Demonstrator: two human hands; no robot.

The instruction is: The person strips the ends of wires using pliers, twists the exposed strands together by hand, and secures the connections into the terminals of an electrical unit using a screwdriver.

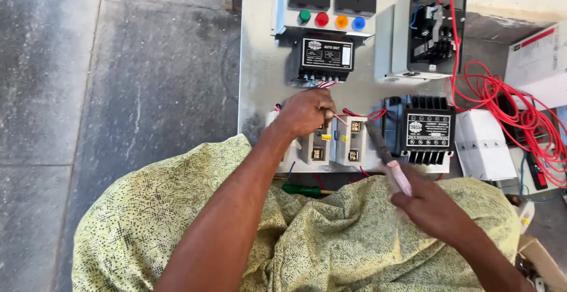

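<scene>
Metal panel (260, 62), top edge cut off; white contactors (333, 141) along near edge, partly hidden by left hand (304, 112), fingers pinched on red wire (341, 118). Right hand (431, 206) fisted around blurred pink-handled tool (387, 159), tip toward contactors.

Your metal panel (260, 62) lies flat on the grey stone floor (118, 91). On the panel sit a black control unit (326, 56), pale contactors (336, 141) and a finned black module (428, 129). Beside it, red wire (508, 100) coils on the floor.
</scene>
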